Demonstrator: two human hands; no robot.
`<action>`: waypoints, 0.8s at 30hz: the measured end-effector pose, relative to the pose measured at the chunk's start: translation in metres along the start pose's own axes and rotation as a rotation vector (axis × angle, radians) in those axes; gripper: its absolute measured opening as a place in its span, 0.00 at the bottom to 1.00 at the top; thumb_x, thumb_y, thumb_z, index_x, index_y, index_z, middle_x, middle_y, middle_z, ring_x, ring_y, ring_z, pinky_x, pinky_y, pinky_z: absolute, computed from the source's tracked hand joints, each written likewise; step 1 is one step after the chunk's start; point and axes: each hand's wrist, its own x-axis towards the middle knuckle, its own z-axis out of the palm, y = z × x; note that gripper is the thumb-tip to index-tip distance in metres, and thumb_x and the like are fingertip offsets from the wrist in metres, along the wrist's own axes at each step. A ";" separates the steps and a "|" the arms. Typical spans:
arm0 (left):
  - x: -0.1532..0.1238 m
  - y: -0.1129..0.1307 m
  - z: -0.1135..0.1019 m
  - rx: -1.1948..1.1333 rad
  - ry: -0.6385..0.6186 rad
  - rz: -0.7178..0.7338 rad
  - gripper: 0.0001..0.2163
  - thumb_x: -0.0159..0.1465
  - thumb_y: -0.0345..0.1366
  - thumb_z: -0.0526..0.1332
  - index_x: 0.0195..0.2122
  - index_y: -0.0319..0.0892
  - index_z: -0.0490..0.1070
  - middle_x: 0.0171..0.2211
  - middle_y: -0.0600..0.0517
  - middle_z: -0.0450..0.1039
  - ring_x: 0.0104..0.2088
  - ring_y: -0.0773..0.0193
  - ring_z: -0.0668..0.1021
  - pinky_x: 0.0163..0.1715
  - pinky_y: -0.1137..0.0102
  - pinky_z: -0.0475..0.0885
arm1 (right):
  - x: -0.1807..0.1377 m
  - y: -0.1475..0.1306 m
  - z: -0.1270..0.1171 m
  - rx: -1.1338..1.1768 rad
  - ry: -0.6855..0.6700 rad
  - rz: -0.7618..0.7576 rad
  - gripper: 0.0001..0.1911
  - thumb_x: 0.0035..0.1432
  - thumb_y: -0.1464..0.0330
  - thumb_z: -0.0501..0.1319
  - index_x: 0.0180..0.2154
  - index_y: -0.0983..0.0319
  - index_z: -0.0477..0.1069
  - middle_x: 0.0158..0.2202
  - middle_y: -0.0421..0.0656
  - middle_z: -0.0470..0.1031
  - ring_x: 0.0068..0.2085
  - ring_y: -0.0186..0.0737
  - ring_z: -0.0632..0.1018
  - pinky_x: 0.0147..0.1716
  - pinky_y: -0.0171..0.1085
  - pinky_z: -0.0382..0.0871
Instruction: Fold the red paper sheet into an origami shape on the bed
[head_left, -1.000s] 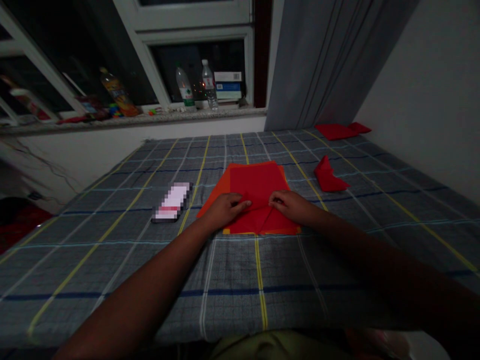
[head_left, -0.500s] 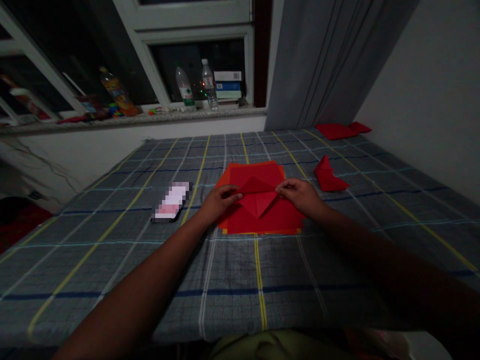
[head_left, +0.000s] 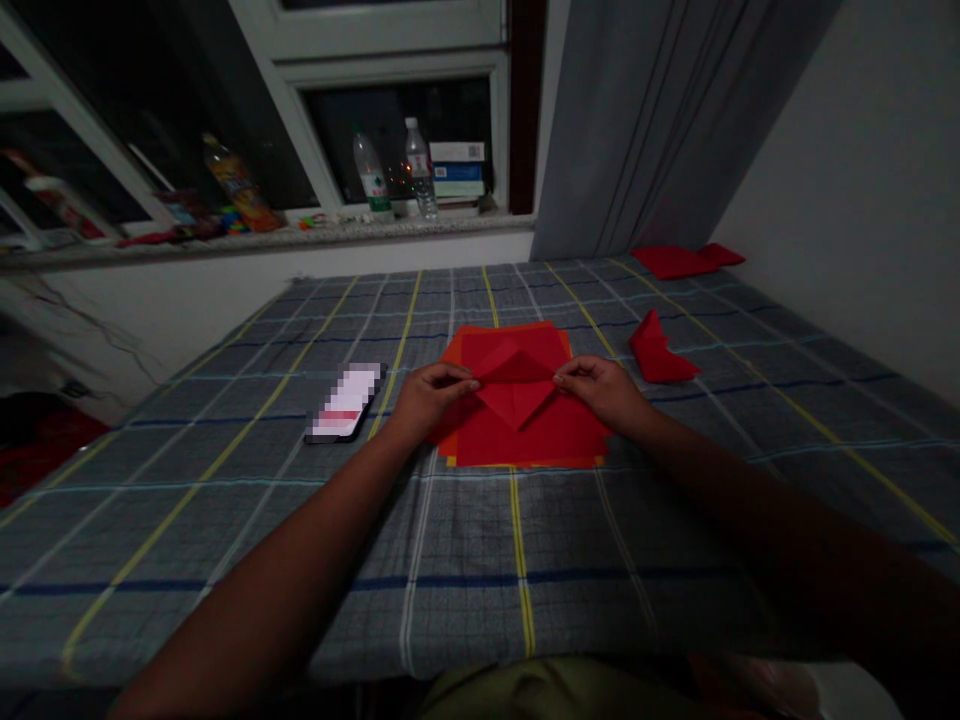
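Red folded paper [head_left: 517, 405]: over the middle of the stack of red and orange sheets [head_left: 487, 450], which lies on the plaid cloth [head_left: 465, 540] straight in front of me.

Change over the last second: the folded paper was low, near the stack's front edge, much of its outline hard to make out. Both hands have since come up and away from me, spread a little wider, and it now shows as a diamond: one point away from me, one toward me, a crease line across between my hands. Against half a second ago, only a slight shift at the left.

Grip: left hand [head_left: 427, 395] pinches the left corner, thumb against fingers; right hand [head_left: 600, 385] pinches the right corner likewise. Neither is released.

My reading: it is now held evenly from both sides, both flaps exposed. Cannot tell whether the near point touches the stack.

Phone [head_left: 346, 403] left, untouched.
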 end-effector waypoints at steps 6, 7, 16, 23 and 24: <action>0.001 -0.003 -0.001 0.010 -0.007 0.004 0.10 0.52 0.42 0.73 0.30 0.41 0.79 0.31 0.49 0.80 0.34 0.61 0.79 0.39 0.65 0.73 | -0.001 0.000 -0.002 -0.017 -0.007 -0.040 0.18 0.48 0.52 0.70 0.31 0.60 0.76 0.33 0.44 0.80 0.36 0.42 0.78 0.39 0.41 0.71; 0.002 -0.004 -0.002 0.011 -0.006 0.001 0.11 0.52 0.42 0.73 0.30 0.41 0.78 0.31 0.49 0.79 0.33 0.61 0.79 0.38 0.66 0.72 | -0.001 -0.001 -0.002 -0.019 -0.003 -0.044 0.18 0.48 0.52 0.70 0.31 0.60 0.76 0.33 0.44 0.80 0.36 0.42 0.78 0.39 0.42 0.71; 0.002 -0.004 0.000 -0.038 -0.112 -0.005 0.14 0.51 0.43 0.73 0.31 0.40 0.75 0.29 0.53 0.76 0.30 0.66 0.76 0.34 0.70 0.71 | -0.002 0.000 0.004 0.039 0.008 -0.080 0.16 0.47 0.54 0.70 0.25 0.59 0.71 0.32 0.43 0.78 0.37 0.42 0.78 0.44 0.43 0.71; 0.001 -0.006 -0.002 0.009 -0.119 -0.006 0.12 0.56 0.44 0.71 0.34 0.41 0.78 0.32 0.50 0.78 0.35 0.62 0.78 0.39 0.66 0.72 | 0.000 0.002 0.003 0.072 0.039 -0.082 0.15 0.49 0.57 0.69 0.27 0.58 0.69 0.32 0.42 0.77 0.36 0.41 0.77 0.42 0.42 0.70; 0.002 -0.006 -0.002 0.016 -0.110 0.005 0.11 0.56 0.44 0.70 0.33 0.42 0.78 0.33 0.50 0.78 0.35 0.62 0.78 0.41 0.66 0.72 | 0.000 0.002 0.003 0.101 0.048 -0.076 0.15 0.48 0.58 0.70 0.27 0.58 0.68 0.31 0.41 0.77 0.36 0.40 0.77 0.42 0.42 0.70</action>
